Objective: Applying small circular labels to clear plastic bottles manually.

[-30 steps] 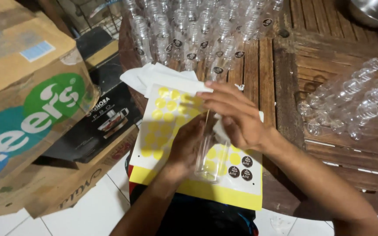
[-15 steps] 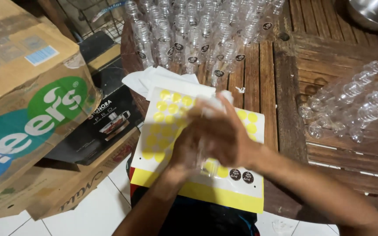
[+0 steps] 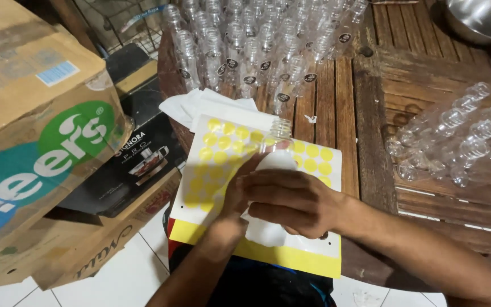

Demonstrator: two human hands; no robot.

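Here both hands clasp a clear plastic bottle (image 3: 274,153): left hand (image 3: 240,196) beneath, right hand (image 3: 294,202) pressed over it, above the sticker sheet (image 3: 217,153).

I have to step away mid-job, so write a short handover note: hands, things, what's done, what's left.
Left hand grips a clear plastic bottle over the sticker sheet; right hand presses across its front.
Done: the upright bottles at the table's far edge carry dark round labels.
Left: the bottles lying on their sides at right show no labels.
Whether the held bottle has its label is hidden.
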